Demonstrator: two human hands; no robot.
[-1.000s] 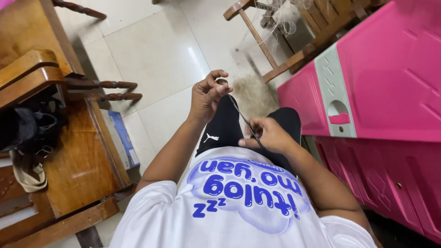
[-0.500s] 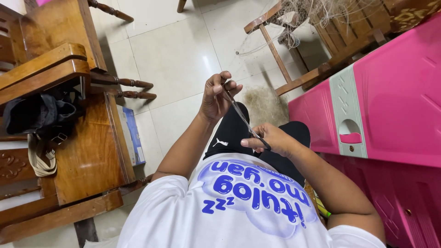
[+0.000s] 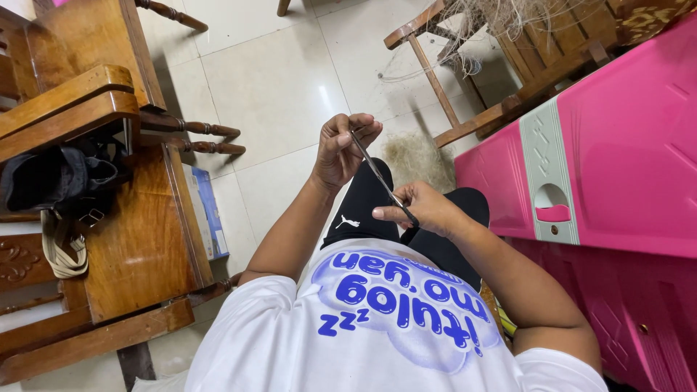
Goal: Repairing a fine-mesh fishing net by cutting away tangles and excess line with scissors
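Pinching one dark cord (image 3: 381,176) (perhaps braided), two hands: left hand (image 3: 341,149), right hand (image 3: 425,209).

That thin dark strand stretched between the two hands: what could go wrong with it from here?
The strand is pinched only at its ends, by the left hand above and the right hand below, so a slack fingertip could let it slip free. It looks taut, so it might snap or spring back. If dropped, it could be hard to spot against the black shorts.
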